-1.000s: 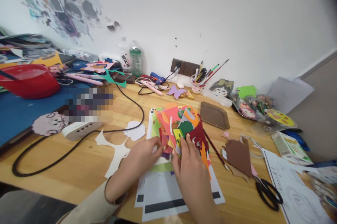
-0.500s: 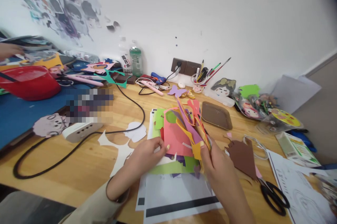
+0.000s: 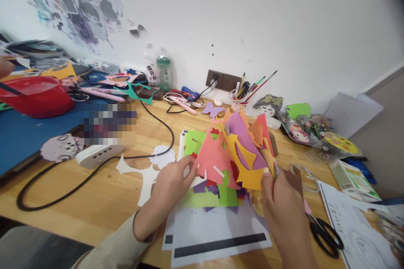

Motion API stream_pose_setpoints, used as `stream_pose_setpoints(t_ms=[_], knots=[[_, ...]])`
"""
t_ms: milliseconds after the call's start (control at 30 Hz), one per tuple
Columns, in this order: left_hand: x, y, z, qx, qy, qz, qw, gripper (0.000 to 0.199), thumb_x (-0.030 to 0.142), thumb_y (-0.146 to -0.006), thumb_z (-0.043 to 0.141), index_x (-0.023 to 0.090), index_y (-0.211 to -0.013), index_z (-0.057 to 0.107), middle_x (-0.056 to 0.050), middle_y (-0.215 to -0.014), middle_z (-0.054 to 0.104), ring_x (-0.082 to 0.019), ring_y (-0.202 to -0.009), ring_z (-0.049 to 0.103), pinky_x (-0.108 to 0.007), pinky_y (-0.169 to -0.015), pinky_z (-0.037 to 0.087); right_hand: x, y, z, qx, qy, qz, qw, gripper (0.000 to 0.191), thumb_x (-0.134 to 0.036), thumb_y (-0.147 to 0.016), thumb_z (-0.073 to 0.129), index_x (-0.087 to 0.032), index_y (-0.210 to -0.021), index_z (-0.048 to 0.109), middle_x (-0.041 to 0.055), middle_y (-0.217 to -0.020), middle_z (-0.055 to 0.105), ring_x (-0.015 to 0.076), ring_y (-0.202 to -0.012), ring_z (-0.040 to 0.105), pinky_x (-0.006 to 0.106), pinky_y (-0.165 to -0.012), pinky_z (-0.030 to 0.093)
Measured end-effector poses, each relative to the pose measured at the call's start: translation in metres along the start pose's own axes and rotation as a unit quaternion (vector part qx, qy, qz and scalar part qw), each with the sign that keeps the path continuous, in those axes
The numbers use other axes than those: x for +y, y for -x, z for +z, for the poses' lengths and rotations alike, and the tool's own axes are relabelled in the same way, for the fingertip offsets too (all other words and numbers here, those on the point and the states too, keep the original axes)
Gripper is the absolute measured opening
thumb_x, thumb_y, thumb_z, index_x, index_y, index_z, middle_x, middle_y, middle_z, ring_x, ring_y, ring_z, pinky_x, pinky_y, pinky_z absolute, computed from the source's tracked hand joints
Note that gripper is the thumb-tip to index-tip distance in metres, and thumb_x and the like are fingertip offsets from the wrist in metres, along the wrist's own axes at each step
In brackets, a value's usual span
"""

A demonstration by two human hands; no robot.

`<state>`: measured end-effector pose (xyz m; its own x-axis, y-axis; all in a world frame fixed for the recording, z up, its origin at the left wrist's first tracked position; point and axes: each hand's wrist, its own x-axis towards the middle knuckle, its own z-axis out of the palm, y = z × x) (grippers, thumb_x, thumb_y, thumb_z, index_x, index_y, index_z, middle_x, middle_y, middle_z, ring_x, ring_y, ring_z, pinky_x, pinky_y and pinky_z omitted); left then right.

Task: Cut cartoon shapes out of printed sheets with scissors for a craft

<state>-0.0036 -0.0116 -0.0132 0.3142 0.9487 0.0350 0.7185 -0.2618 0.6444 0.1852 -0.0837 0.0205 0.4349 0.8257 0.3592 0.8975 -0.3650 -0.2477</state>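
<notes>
My left hand [image 3: 176, 180] pinches the lower left edge of a coral-pink craft sheet [image 3: 210, 151] with holes cut in it. My right hand [image 3: 280, 201] grips a bundle of coloured craft-sheet scraps, with a yellow scrap [image 3: 251, 178], a purple scrap [image 3: 244, 134] and an orange-red scrap [image 3: 260, 128] fanning out above the fingers. Beneath the hands, more scraps lie piled, among them a light green sheet [image 3: 200, 199] and a green scrap [image 3: 227, 193]. White printed paper [image 3: 217, 229] with a black bar lies under the pile.
Black-handled scissors [image 3: 326, 235] and a printed drawing sheet [image 3: 356, 227] lie at the right. A black cable [image 3: 91, 180] loops left from a white power strip [image 3: 99, 155]. White offcuts [image 3: 143, 180] sit left of the pile. Bottles [image 3: 164, 71] and a pen holder [image 3: 240, 96] stand by the wall. Another person's hand [image 3: 5, 67] shows far left.
My right hand has moved right with the scrap bundle, which has spread apart. The coral-pink sheet, flat before, is now tilted up, with my left hand pinching its edge.
</notes>
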Motion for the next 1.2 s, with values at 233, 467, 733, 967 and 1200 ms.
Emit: stream_pose_setpoints(t_ms=[233, 467, 733, 967, 1200], knots=[[-0.002, 0.008, -0.020, 0.142, 0.005, -0.008, 0.990, 0.024, 0.035, -0.080, 0.043, 0.021, -0.084, 0.063, 0.001, -0.075, 0.068, -0.016, -0.065, 0.061, -0.023, -0.057, 0.038, 0.006, -0.003, 0.001, 0.015, 0.002, 0.030, 0.999, 0.038, -0.030, -0.085, 0.024, -0.010, -0.102, 0.052, 0.0077, -0.067, 0.054, 0.0207, -0.053, 0.048, 0.028, -0.046, 0.030], [-0.009, 0.015, -0.043, 0.252, -0.002, 0.026, 0.967, 0.019, 0.034, -0.076, 0.051, 0.020, -0.076, 0.064, 0.004, -0.064, 0.066, -0.011, -0.051, 0.057, -0.019, -0.049, 0.037, 0.006, -0.005, -0.002, -0.001, -0.005, 0.065, 0.998, 0.044, -0.031, -0.081, 0.025, -0.006, -0.106, 0.051, 0.0097, -0.068, 0.053, 0.0218, -0.053, 0.048, 0.028, -0.046, 0.028], [-0.005, 0.019, -0.053, 0.379, 0.063, 0.010, 0.923, 0.012, 0.028, -0.073, 0.060, 0.018, -0.076, 0.066, 0.005, -0.061, 0.060, -0.007, -0.049, 0.047, -0.016, -0.045, 0.032, 0.007, -0.005, 0.001, 0.019, -0.023, 0.052, 0.998, 0.048, -0.032, -0.081, 0.023, -0.004, -0.107, 0.051, 0.0129, -0.074, 0.054, 0.0219, -0.055, 0.047, 0.028, -0.046, 0.030], [-0.009, 0.022, -0.048, 0.462, 0.127, -0.018, 0.877, 0.017, 0.032, -0.072, 0.063, 0.020, -0.084, 0.066, 0.004, -0.059, 0.055, -0.006, -0.045, 0.041, -0.017, -0.040, 0.032, 0.005, -0.002, 0.003, 0.012, -0.001, 0.050, 0.999, 0.038, -0.030, -0.086, 0.024, -0.011, -0.098, 0.055, 0.0114, -0.069, 0.061, 0.0241, -0.056, 0.056, 0.028, -0.046, 0.034], [0.000, 0.020, -0.053, 0.471, 0.237, -0.045, 0.848, 0.020, 0.035, -0.069, 0.066, 0.020, -0.082, 0.066, 0.006, -0.050, 0.049, -0.005, -0.038, 0.035, -0.015, -0.031, 0.027, -0.003, 0.002, 0.006, 0.036, 0.032, -0.002, 0.999, 0.039, -0.027, -0.086, 0.026, -0.009, -0.104, 0.056, 0.0109, -0.066, 0.065, 0.0229, -0.050, 0.059, 0.029, -0.042, 0.039]])
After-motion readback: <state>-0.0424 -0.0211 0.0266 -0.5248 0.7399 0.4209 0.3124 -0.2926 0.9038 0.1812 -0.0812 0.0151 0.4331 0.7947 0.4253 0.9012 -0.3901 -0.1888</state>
